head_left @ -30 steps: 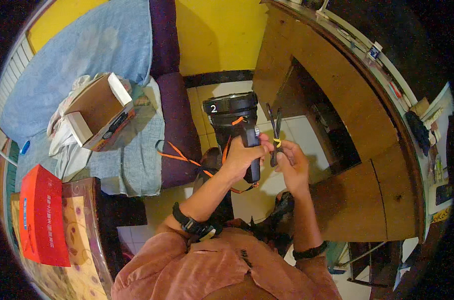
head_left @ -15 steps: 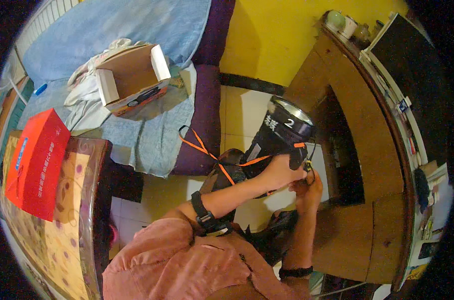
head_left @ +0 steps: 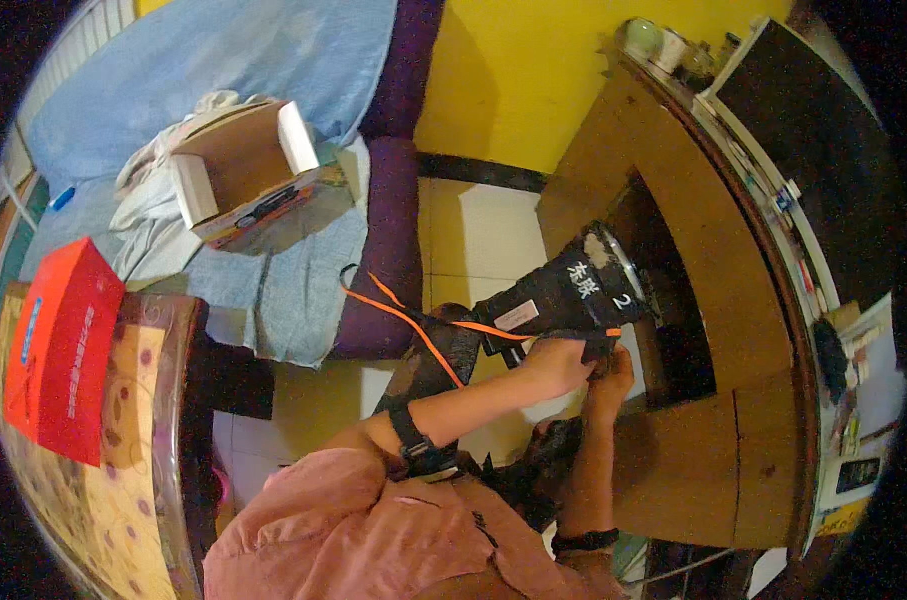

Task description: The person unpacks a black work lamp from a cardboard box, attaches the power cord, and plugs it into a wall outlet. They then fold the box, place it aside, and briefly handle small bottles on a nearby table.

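Observation:
A black cone-shaped handheld searchlight [head_left: 558, 285] with white markings, a small pale label and a wide glassy front sits before me, its front pointing to the far right. My left hand [head_left: 556, 370] is closed about its dark handle, fingers partly hidden. Beside it, my right hand [head_left: 609, 385] has its fingers closed together at the handle's end; what they pinch is hidden. An orange strap [head_left: 405, 316] trails from the searchlight leftward over a dark surface by my legs.
An open cardboard box [head_left: 243, 170] stands on the blue-covered sofa [head_left: 303, 60]. At left, a red box [head_left: 68, 350] lies on a patterned table [head_left: 148, 430]. A wooden desk [head_left: 763, 430] with a dark monitor [head_left: 803, 110] stands close on the right.
The searchlight has turned, so its front faces farther right and more of its side shows. Both hands have shifted slightly down with it. The whole view has also moved a little.

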The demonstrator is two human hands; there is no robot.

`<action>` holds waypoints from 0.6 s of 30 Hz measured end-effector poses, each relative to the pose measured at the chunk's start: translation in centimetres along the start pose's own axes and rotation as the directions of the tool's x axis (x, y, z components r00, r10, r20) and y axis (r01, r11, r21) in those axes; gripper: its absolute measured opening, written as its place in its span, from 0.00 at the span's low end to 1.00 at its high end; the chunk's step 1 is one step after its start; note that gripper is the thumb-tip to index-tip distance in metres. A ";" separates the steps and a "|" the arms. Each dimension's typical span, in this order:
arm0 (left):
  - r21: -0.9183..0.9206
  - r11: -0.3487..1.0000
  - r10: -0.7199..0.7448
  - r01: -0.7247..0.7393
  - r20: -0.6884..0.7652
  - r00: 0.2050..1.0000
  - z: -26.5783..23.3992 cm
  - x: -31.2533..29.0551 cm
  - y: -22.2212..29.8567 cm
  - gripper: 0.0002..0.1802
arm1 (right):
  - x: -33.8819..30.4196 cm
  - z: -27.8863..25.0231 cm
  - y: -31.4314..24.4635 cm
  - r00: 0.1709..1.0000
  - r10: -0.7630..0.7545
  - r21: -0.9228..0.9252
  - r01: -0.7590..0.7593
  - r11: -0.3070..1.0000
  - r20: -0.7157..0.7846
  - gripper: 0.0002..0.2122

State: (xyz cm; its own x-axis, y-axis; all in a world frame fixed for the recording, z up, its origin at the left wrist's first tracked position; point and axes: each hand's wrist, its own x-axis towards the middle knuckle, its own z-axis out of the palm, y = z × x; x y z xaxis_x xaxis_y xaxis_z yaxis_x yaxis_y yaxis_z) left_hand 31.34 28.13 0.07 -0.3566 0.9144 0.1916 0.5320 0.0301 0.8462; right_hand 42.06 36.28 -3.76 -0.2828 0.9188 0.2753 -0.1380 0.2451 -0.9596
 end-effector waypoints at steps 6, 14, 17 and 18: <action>-0.194 0.980 0.038 -0.048 -0.055 0.998 0.3 0.0 0.0 0.15 | 0.1 -1.0 0.3 0.999 0.043 -0.033 -0.043 0.999 -0.018 0.05; -0.181 0.979 -0.101 0.098 -0.012 0.995 -1.6 -0.1 0.4 0.13 | -0.6 0.2 -3.7 0.987 0.154 -0.026 -0.152 0.988 0.050 0.06; -0.429 0.878 -0.218 0.211 0.034 0.975 -3.1 -0.1 0.5 0.13 | -0.3 0.0 -5.1 0.972 0.174 0.108 -0.192 0.975 0.158 0.06; -0.601 0.770 -0.203 0.216 0.091 0.975 -3.5 -0.2 0.4 0.14 | -0.2 -0.3 -5.6 0.938 0.210 0.110 -0.248 0.963 0.275 0.06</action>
State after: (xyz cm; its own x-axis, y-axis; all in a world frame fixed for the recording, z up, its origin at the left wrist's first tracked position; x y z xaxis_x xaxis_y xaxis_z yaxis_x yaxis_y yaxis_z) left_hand 28.98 26.55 2.11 -0.3859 0.9221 -0.0303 -0.1290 -0.0214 0.9914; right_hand 43.16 34.80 1.55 -0.5554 0.8284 0.0727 -0.1670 -0.0255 -0.9856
